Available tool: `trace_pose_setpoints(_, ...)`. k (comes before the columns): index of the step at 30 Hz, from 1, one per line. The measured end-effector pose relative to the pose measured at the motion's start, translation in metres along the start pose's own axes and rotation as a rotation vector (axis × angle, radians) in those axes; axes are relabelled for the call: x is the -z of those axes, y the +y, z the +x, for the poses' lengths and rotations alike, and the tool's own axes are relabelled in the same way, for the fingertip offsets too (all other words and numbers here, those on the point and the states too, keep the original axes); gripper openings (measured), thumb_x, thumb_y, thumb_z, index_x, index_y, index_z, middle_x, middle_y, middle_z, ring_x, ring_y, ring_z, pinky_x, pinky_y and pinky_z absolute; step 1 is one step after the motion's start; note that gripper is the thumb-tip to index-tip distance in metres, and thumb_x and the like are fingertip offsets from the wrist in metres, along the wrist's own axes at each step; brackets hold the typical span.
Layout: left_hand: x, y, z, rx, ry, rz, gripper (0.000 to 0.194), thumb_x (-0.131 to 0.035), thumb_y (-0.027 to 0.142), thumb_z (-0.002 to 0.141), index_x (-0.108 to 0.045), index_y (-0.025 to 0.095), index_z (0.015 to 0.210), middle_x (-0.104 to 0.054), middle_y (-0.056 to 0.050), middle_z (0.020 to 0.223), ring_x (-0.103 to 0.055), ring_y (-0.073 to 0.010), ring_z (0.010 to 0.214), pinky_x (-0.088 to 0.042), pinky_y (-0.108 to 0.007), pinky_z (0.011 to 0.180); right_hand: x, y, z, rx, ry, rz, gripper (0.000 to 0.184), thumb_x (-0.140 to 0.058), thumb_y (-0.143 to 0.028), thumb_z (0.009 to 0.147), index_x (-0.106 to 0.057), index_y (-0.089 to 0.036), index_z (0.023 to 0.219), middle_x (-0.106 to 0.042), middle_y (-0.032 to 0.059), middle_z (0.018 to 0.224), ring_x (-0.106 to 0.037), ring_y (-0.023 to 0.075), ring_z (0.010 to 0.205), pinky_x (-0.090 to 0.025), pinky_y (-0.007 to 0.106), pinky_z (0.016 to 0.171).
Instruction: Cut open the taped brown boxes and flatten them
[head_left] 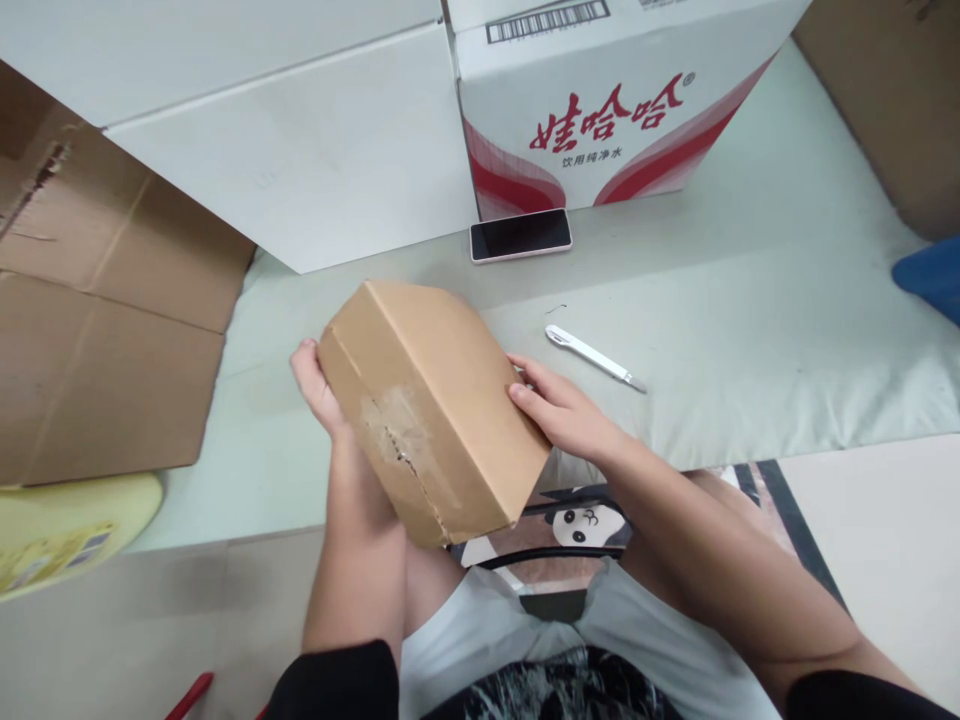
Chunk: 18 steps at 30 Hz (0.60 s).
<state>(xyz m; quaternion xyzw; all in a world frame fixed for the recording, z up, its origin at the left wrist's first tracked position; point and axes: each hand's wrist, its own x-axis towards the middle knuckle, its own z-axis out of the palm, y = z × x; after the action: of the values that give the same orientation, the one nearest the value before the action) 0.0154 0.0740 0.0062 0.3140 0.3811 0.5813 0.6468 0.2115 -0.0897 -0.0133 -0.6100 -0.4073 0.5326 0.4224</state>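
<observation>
A brown cardboard box (457, 370) is held tilted above the near edge of the table, between both my hands. Clear tape and a ragged, torn seam run along its side facing me. My left hand (316, 388) grips the box's left end, its fingers partly hidden behind the cardboard. On the opposite side my right hand (559, 405) is pressed against the box, thumb on the top face and fingers along the edge. A white utility knife (595, 357) lies on the table to the right of my right hand, apart from it.
A smartphone (520, 236) lies before a white-and-red carton (600, 120). White boxes (322, 150) stand at the back, a large brown carton (112, 290) at left. A yellow container (82, 530) sits at the near left, a blue object (930, 278) at the right edge.
</observation>
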Motion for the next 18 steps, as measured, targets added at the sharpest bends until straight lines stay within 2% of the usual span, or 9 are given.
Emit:
trace_pose_setpoints(2,-0.003,-0.003,-0.004,0.069,0.049,0.005,0.033,-0.050,0.042,0.097,-0.034,0.024,0.074,-0.047,0.007,0.060,-0.047,-0.0109,0.058,-0.042,-0.027,0.064,-0.002,-0.003,-0.003,-0.032,-0.118,0.092,0.090,-0.059,-0.077,0.092,-0.042,-0.023,0.163,-0.059,0.0145,0.159,-0.057,0.0360,0.146,-0.047,0.057,0.122)
trace_pose_setpoints(4,-0.007,-0.004,-0.008,0.060,0.067,0.003,0.030,-0.052,0.042,0.095,-0.041,0.024,0.074,-0.051,0.005,0.061,-0.050,-0.0118,0.060,-0.044,-0.029,0.066,-0.004,-0.005,-0.004,-0.048,-0.172,0.138,0.102,-0.060,-0.081,0.088,-0.033,-0.020,0.166,-0.053,0.0149,0.166,-0.049,0.0356,0.153,-0.045,0.054,0.125)
trace_pose_setpoints(6,-0.011,-0.005,-0.014,-0.018,0.023,-0.013,0.025,-0.058,0.043,0.090,-0.053,0.021,0.079,-0.062,0.002,0.071,-0.060,-0.0147,0.070,-0.049,-0.031,0.072,-0.006,-0.005,-0.002,-0.044,-0.167,0.122,0.097,-0.057,-0.081,0.090,-0.037,-0.022,0.164,-0.054,0.0139,0.165,-0.049,0.0348,0.153,-0.044,0.054,0.125)
trace_pose_setpoints(9,-0.017,-0.007,-0.021,-0.143,-0.111,-0.035,0.034,-0.074,0.039,0.080,-0.065,0.020,0.108,-0.074,-0.003,0.101,-0.068,-0.0205,0.097,-0.053,-0.035,0.087,-0.002,-0.002,0.004,0.040,-0.119,0.012,0.071,-0.048,-0.076,0.097,-0.063,-0.024,0.142,-0.067,0.0126,0.150,-0.059,0.0351,0.142,-0.046,0.055,0.121)
trace_pose_setpoints(11,-0.018,-0.008,-0.024,-0.168,-0.161,0.031,0.048,-0.086,0.032,0.073,-0.064,0.024,0.114,-0.072,-0.002,0.107,-0.067,-0.0203,0.098,-0.053,-0.035,0.087,0.005,0.003,0.008,0.110,-0.011,-0.156,0.056,-0.050,-0.066,0.099,-0.073,-0.023,0.126,-0.073,0.0147,0.132,-0.067,0.0357,0.125,-0.051,0.056,0.111)
trace_pose_setpoints(13,-0.016,-0.010,-0.024,-0.152,-0.169,0.153,0.047,-0.093,0.033,0.068,-0.067,0.024,0.106,-0.070,-0.001,0.100,-0.064,-0.0175,0.085,-0.050,-0.032,0.077,0.016,0.008,0.011,0.172,0.212,-0.403,0.041,-0.057,-0.048,0.096,-0.076,-0.020,0.120,-0.073,0.0179,0.124,-0.068,0.0362,0.115,-0.052,0.057,0.106)
trace_pose_setpoints(15,-0.014,-0.011,-0.022,-0.132,-0.169,0.263,0.041,-0.095,0.041,0.067,-0.070,0.022,0.093,-0.068,-0.001,0.091,-0.058,-0.0146,0.074,-0.045,-0.028,0.067,0.029,0.010,0.012,0.211,0.469,-0.677,0.038,-0.058,-0.033,0.093,-0.075,-0.016,0.122,-0.069,0.0215,0.128,-0.065,0.0386,0.119,-0.049,0.059,0.108)
trace_pose_setpoints(16,-0.013,-0.012,-0.021,-0.125,-0.179,0.303,0.039,-0.095,0.044,0.067,-0.071,0.022,0.088,-0.066,-0.001,0.087,-0.056,-0.0137,0.071,-0.042,-0.027,0.063,0.035,0.011,0.012,0.195,0.558,-0.804,0.040,-0.057,-0.030,0.092,-0.074,-0.014,0.125,-0.067,0.0230,0.131,-0.063,0.0402,0.122,-0.048,0.060,0.108)
trace_pose_setpoints(18,-0.012,-0.013,-0.019,-0.130,-0.195,0.345,0.037,-0.095,0.047,0.067,-0.073,0.023,0.083,-0.063,0.000,0.082,-0.052,-0.0128,0.067,-0.039,-0.026,0.059,0.045,0.010,0.011,0.074,0.624,-1.007,0.044,-0.054,-0.027,0.094,-0.071,-0.012,0.132,-0.065,0.0256,0.134,-0.061,0.0429,0.122,-0.048,0.060,0.103)
